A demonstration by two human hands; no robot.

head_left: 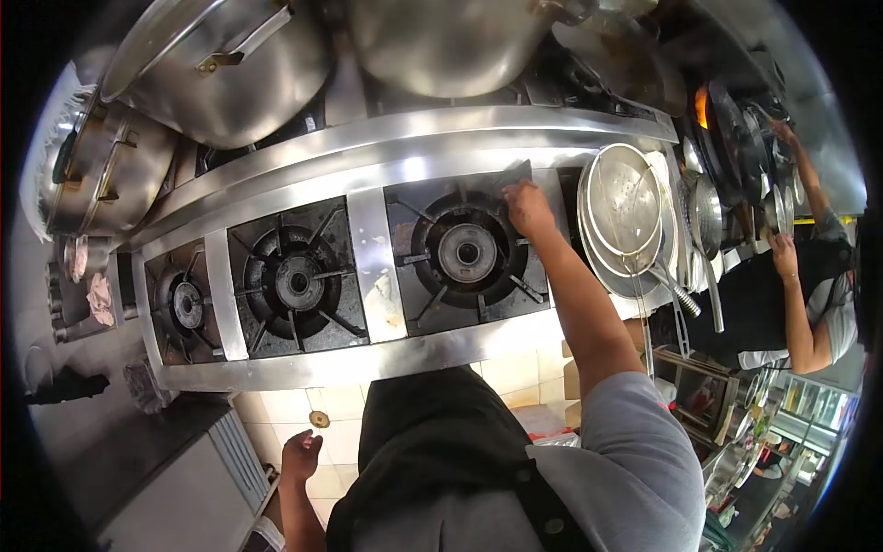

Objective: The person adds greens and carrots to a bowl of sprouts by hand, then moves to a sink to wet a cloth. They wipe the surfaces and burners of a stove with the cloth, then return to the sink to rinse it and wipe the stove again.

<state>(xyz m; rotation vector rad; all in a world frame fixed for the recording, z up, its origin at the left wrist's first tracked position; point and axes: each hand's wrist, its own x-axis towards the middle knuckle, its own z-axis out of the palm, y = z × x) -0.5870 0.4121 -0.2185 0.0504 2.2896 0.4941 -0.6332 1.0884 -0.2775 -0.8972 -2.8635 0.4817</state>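
Observation:
My right hand [529, 210] is closed at the back right corner of the right-hand burner [467, 254]. A dark pointed flat piece [521, 171] sticks out beyond its fingers onto the steel. What kind of thing it is does not show clearly. My left hand [302, 455] hangs low at my left side, away from the stove, with loosely curled fingers and nothing visible in it. The middle burner [299, 282] and a smaller left burner [189, 304] sit in the steel stove top [377, 276].
Large steel pots [239, 83] stand along the back. Strainers [625, 198] and ladles [706, 216] are stacked at the right. Beyond them, a co-worker's arm [789, 267] reaches among woks near a flame [702, 108]. A round drain [319, 419] is on the tiled floor.

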